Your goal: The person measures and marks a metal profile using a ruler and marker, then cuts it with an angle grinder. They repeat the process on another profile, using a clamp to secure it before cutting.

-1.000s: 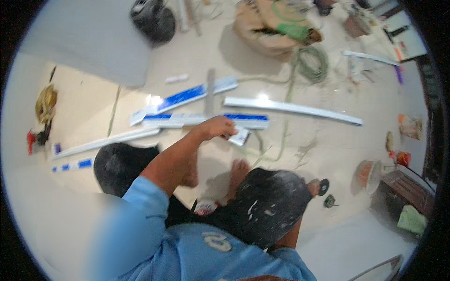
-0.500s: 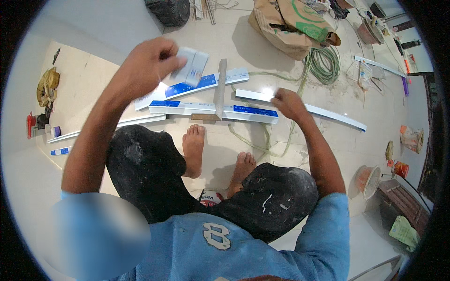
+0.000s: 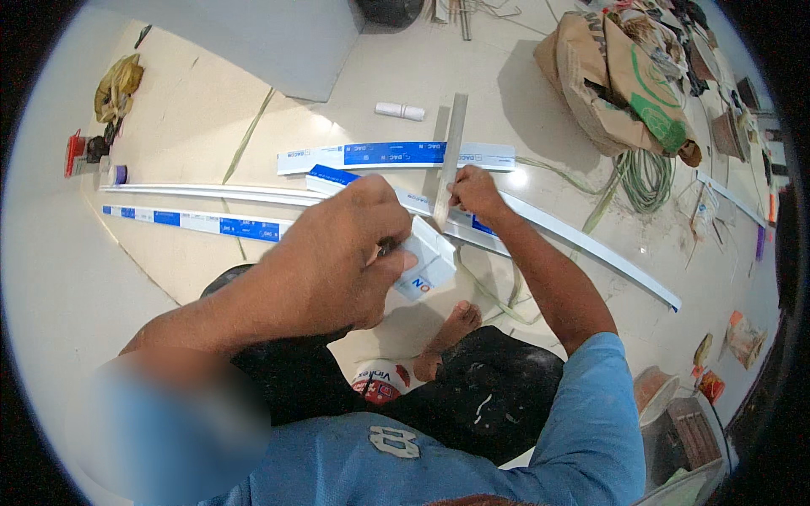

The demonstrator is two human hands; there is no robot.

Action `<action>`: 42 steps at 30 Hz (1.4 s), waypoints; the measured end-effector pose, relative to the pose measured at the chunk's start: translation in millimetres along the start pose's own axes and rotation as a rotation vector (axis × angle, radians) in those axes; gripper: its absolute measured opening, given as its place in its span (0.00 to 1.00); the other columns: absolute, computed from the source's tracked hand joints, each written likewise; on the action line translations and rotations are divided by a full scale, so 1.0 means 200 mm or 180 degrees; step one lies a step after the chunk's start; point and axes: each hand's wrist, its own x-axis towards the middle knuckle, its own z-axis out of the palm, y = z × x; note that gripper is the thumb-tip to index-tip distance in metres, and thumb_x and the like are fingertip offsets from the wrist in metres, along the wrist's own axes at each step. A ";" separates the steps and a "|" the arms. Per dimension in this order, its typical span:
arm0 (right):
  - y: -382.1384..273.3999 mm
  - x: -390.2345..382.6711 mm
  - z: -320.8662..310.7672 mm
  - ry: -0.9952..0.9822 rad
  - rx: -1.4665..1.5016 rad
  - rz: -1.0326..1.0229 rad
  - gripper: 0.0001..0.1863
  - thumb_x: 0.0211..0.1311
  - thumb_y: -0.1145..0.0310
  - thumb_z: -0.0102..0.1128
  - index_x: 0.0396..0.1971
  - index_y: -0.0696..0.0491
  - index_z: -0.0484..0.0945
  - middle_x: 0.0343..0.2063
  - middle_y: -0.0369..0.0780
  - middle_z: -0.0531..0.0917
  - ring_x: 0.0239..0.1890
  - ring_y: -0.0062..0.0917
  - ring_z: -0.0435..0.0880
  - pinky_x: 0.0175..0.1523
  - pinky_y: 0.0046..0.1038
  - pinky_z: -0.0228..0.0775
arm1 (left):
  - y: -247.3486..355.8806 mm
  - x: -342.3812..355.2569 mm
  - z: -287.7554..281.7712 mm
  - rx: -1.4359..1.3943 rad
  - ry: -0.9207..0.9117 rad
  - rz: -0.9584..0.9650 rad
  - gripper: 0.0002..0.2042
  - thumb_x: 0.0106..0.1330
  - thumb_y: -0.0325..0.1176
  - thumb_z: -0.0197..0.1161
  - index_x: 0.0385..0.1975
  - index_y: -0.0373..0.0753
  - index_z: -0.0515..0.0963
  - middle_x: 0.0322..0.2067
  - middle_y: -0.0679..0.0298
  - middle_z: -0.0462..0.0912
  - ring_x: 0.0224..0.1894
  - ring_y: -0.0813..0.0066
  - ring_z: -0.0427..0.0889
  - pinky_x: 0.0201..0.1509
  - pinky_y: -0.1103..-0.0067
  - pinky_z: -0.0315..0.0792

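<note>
My left hand (image 3: 359, 244), large in the middle, grips a short white profile piece (image 3: 430, 261) with printed film on it. A small dark thing shows between the fingers, too small to name. My right hand (image 3: 472, 192) has its fingers closed on a long grey metal bar (image 3: 456, 122) lying crosswise over white strips with blue printed film (image 3: 367, 154). A plain long white strip (image 3: 603, 261) runs out to the right, and more strips (image 3: 249, 226) lie to the left. My bare foot (image 3: 456, 325) is below the piece in my left hand.
A brown paper sack (image 3: 591, 84) and coiled hose (image 3: 645, 181) lie at upper right, a white roll (image 3: 399, 110) behind the strips. At left are a yellow bundle (image 3: 118, 88) and red object (image 3: 74, 154); at right, tubs (image 3: 654, 392). A white block (image 3: 270, 42) stands at the back.
My left hand, raised at upper left half a second ago, is lower and more central with the white piece. My right hand has moved left onto the grey bar. The view has also shifted.
</note>
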 end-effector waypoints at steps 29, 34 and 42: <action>-0.14 0.29 -0.11 0.0224 -0.3844 -0.1684 0.40 0.48 0.54 0.86 0.62 0.53 0.83 0.62 0.49 0.83 0.69 0.44 0.78 0.72 0.47 0.69 | -0.05 -0.15 0.00 0.0082 -0.0469 0.0059 0.10 0.67 0.25 0.71 0.44 0.33 0.79 0.47 0.50 0.79 0.50 0.50 0.85 0.54 0.60 0.82; -0.17 0.39 -0.14 0.0429 -0.3807 -0.1976 0.41 0.50 0.58 0.85 0.66 0.52 0.79 0.63 0.49 0.81 0.67 0.46 0.78 0.73 0.49 0.65 | -0.04 -0.18 0.10 0.0848 -0.0738 0.0823 0.13 0.69 0.28 0.69 0.45 0.23 0.83 0.51 0.39 0.80 0.57 0.41 0.85 0.68 0.60 0.81; -0.42 -0.12 -0.57 0.0828 -0.3876 -0.1792 0.38 0.63 0.53 0.78 0.67 0.55 0.76 0.62 0.52 0.81 0.68 0.48 0.78 0.71 0.50 0.66 | -0.12 -0.17 0.29 0.0950 -0.1732 0.0737 0.19 0.67 0.28 0.71 0.53 0.24 0.79 0.53 0.37 0.81 0.58 0.41 0.85 0.62 0.56 0.82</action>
